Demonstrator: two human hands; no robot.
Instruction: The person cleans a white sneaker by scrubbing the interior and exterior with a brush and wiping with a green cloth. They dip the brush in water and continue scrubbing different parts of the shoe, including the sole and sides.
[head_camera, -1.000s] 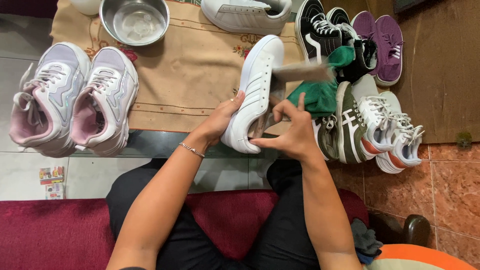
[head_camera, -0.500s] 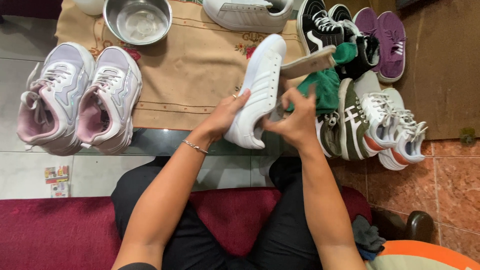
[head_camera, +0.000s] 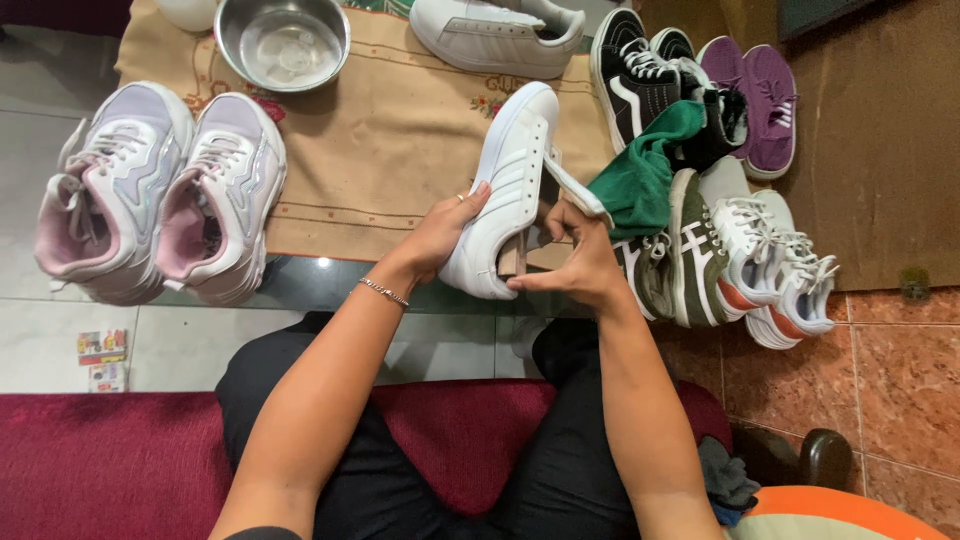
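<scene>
Right now the left hand (head_camera: 440, 235) wraps around the side of a white sneaker (head_camera: 505, 190), fingers curled over its upper, holding it tilted with the toe pointing away from the person. The right hand (head_camera: 575, 260) is closed on a brush (head_camera: 545, 200) with a pale wooden handle, pressed against the sneaker's inner side near the heel. Both hands hover over the near edge of a tan embroidered cloth (head_camera: 390, 150) spread on the glass counter (head_camera: 320, 285).

On that cloth, at the far side, a steel bowl (head_camera: 283, 42) stands, and beside it lies a second white sneaker (head_camera: 495, 38). To the left, a pair of white and pink trainers (head_camera: 155, 195) sits partly on the cloth's edge, toes pointing away. To the right, a green rag (head_camera: 645, 175) drapes over a cluster of shoes: black and white canvas shoes (head_camera: 635, 70), purple shoes (head_camera: 765, 100), and olive and white trainers (head_camera: 730, 255) with orange accents, all crowded together at the counter's right side. The person sits on a dark red cushion (head_camera: 110, 460), knees apart, a thin bracelet (head_camera: 385, 292) on the left wrist.
</scene>
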